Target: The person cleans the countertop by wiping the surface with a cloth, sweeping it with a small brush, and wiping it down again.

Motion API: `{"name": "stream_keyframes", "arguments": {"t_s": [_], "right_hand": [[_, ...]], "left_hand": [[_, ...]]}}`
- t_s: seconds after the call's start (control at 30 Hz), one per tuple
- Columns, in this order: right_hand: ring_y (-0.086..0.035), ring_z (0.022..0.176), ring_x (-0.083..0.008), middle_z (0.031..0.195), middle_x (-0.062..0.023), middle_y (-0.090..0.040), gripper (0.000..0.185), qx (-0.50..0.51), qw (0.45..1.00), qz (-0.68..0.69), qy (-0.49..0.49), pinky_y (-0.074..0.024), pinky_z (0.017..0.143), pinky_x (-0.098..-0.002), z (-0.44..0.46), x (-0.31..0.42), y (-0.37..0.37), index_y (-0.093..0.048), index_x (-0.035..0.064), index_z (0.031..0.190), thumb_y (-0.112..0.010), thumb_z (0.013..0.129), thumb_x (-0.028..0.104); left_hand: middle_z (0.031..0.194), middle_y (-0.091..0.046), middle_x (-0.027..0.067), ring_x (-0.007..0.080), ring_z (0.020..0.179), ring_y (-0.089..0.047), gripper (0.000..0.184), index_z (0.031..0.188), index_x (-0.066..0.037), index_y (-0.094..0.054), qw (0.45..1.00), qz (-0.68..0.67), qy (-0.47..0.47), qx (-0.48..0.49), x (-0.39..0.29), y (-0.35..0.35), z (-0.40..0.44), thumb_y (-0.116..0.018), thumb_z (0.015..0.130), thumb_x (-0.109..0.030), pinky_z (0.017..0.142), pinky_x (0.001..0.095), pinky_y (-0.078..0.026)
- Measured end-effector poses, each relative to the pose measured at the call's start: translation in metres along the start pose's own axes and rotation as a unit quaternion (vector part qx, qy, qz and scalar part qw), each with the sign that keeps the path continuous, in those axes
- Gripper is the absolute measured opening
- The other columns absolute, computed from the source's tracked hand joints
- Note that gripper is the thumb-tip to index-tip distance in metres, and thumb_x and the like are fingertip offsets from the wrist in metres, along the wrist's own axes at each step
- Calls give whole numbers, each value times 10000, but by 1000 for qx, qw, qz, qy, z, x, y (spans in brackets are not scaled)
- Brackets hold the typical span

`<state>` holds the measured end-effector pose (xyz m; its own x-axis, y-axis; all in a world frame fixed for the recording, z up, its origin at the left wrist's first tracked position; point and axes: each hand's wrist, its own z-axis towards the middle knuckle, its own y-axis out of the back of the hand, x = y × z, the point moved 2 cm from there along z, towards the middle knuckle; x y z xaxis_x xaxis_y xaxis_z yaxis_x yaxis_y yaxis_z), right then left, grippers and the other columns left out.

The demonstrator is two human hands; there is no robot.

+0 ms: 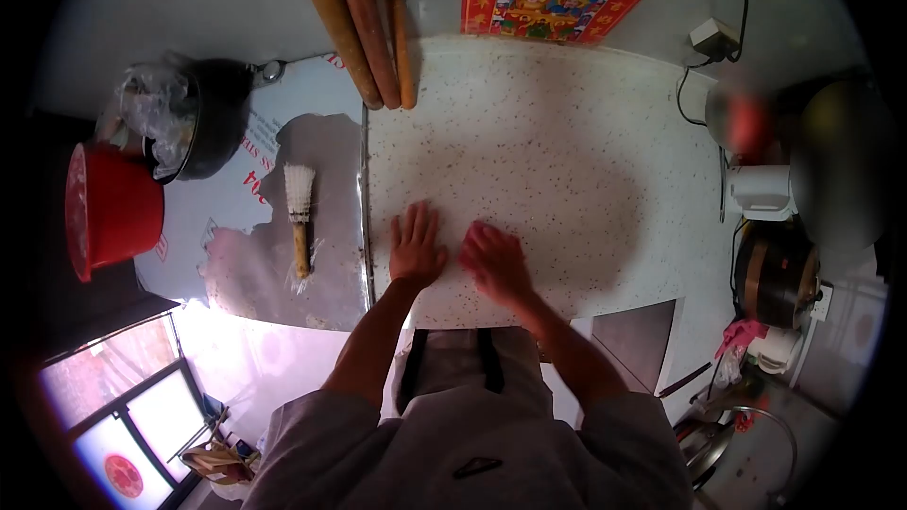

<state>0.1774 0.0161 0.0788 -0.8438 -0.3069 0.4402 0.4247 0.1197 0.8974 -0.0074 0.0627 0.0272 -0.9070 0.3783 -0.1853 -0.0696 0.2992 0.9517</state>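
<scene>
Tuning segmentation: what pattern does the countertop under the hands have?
Off-white with scattered dark speckles; the countertop shows best in the head view, the only one.

The countertop (529,151) looks smooth, the brush handle (301,250) wooden

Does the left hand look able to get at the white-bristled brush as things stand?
Probably yes: the left hand lies palm-down and seems to hold nothing, and the brush lies to its left on the metallic surface; only that surface's edge appears between them.
</scene>
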Motion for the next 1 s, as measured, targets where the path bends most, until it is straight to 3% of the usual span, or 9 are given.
{"name": "stream_keyframes", "arguments": {"t_s": [0.03,0.2,0.4,0.6,0.7,0.73,0.83,0.87,1.0], "right_hand": [[-483,1255,-349,1296,-172,-537,310,-18,999,-35,36,-383,1013,-518,3,-26,-16,-601,37,1138,-614,876,203],[-398,1384,-365,1464,-170,-460,463,-175,956,-129,-196,-306,1110,-559,14,-37,-22,-523,44,1341,-586,912,207],[-383,1402,-337,1465,-150,-460,486,-76,997,-19,6,-318,1104,-538,4,-44,-35,-542,74,1324,-663,869,196],[-555,1218,-344,1313,-190,-559,446,-198,969,-25,-144,-481,946,-462,20,-47,-19,-532,10,1274,-625,838,22],[-591,1126,-357,1232,-180,-599,387,-276,884,299,-229,-484,935,-466,13,-25,-25,-538,-1,1258,-582,881,77],[-585,1100,-355,1169,-182,-614,342,-212,798,453,-337,-462,956,-451,13,-22,-15,-552,-19,1220,-545,916,138],[-583,1082,-358,1131,-183,-622,344,-138,766,530,-336,-438,971,-455,0,-72,-38,-560,-30,1198,-547,916,166],[-585,1053,-351,1104,-188,-626,320,-145,922,258,-249,-423,966,-464,-6,-97,-41,-571,-25,1181,-563,898,124],[-556,1110,-381,1182,-193,-603,344,-321,934,70,-143,-390,997,-514,5,-82,8,-568,7,1206,-590,878,109]], "left_hand": [[1645,-151,120,298,1527,-106,803,1564,-121,-240,1000,9,-2,-8,0,-1,-3,-556,883,-407,1217,547,-76],[1646,-149,120,299,1527,-103,797,1562,-119,-245,1000,5,0,-18,1,-3,-5,-554,887,-410,1216,550,-72],[1645,-133,141,312,1527,-93,808,1565,-106,-225,999,-15,-15,-34,4,-3,-2,-569,886,-378,1214,555,-66],[1653,-98,128,306,1530,-66,804,1574,-114,-196,1000,6,-4,4,0,0,-2,-547,905,-390,1219,542,-47],[1655,-94,122,303,1531,-62,806,1576,-119,-186,1000,5,-1,5,1,1,-2,-545,907,-390,1221,538,-43],[1655,-95,121,302,1531,-62,807,1577,-120,-184,1000,4,0,7,-1,1,-2,-546,907,-389,1221,537,-42],[1654,-101,120,299,1531,-66,805,1577,-121,-186,1000,-2,2,7,-1,3,-2,-546,907,-387,1223,531,-44],[1655,-106,115,292,1531,-74,799,1575,-127,-196,1000,4,4,2,-1,2,-3,-540,906,-396,1223,530,-47],[1652,-130,105,281,1529,-100,787,1570,-138,-221,1000,12,0,-19,0,1,-2,-535,899,-405,1224,528,-60]]}}
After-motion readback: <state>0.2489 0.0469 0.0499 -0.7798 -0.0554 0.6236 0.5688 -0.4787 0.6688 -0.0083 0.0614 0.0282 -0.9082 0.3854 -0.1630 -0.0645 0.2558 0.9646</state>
